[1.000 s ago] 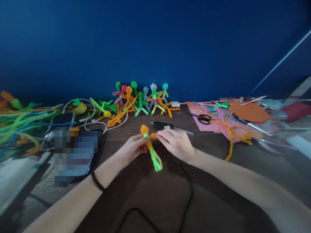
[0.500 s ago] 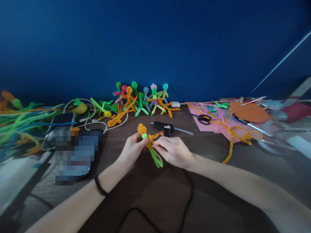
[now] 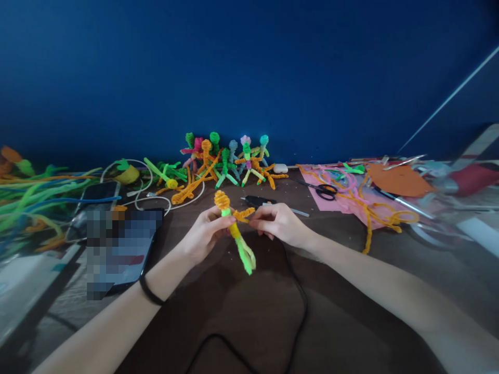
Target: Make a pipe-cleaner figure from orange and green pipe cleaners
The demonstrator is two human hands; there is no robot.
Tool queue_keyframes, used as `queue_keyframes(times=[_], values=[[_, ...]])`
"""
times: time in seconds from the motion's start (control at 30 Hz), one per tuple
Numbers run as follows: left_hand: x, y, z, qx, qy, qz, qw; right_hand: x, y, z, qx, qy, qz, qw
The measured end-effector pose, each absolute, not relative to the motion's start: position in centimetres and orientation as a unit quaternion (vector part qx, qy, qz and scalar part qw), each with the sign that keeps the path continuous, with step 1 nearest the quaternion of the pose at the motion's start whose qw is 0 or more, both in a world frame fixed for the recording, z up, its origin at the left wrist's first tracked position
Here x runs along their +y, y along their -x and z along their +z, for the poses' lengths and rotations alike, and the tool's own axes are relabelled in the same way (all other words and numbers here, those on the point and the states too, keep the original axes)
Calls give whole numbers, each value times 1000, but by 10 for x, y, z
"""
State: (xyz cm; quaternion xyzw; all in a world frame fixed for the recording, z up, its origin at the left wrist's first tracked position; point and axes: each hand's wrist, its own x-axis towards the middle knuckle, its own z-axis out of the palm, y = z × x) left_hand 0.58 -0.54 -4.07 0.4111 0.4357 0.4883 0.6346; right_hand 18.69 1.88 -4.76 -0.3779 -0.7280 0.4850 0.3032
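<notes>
A small pipe-cleaner figure [image 3: 235,230] hangs tilted over the table, with a coiled orange head, a green neck, a yellow-orange body and pale green legs. My left hand [image 3: 203,232] pinches it at the upper body, thumb across the front. From its right side sticks out a coiled orange arm. My right hand [image 3: 279,222] is closed, its fingertips pinched at the end of that arm; the exact contact is partly hidden. Just behind my right hand lies a black glue gun [image 3: 257,200], partly covered by it.
Several finished pipe-cleaner figures [image 3: 225,166] stand along the blue wall. Loose pipe cleaners [image 3: 27,195] and a phone [image 3: 130,254] lie left. To the right are black scissors [image 3: 326,192], pink sheets [image 3: 334,204] and an orange sheet [image 3: 399,179]. A black cable [image 3: 302,291] runs across the front.
The figure has shifted slightly left, and its orange arm now shows more fully. My right hand has moved up and outward, covering more of the glue gun.
</notes>
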Motion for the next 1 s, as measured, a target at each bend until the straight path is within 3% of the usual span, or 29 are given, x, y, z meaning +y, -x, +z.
queue_keyframes(times=[0.2, 0.33, 0.53, 0.73, 1.0], values=[[-9, -2, -39, 414, -476, 381, 676, 26, -190, -53, -735, 355, 508, 273], [-11, -3, -40, 406, -514, 304, 692, 24, -191, -52, -751, 345, 478, 297], [-10, -7, -42, 450, -562, 277, 637, 15, -192, -40, -832, 309, 277, 369], [-8, -11, -44, 484, -533, 343, 604, 6, -191, -44, -877, 262, 113, 388], [-3, -9, -45, 478, -399, 499, 603, 4, -182, -54, -839, 279, 168, 435]])
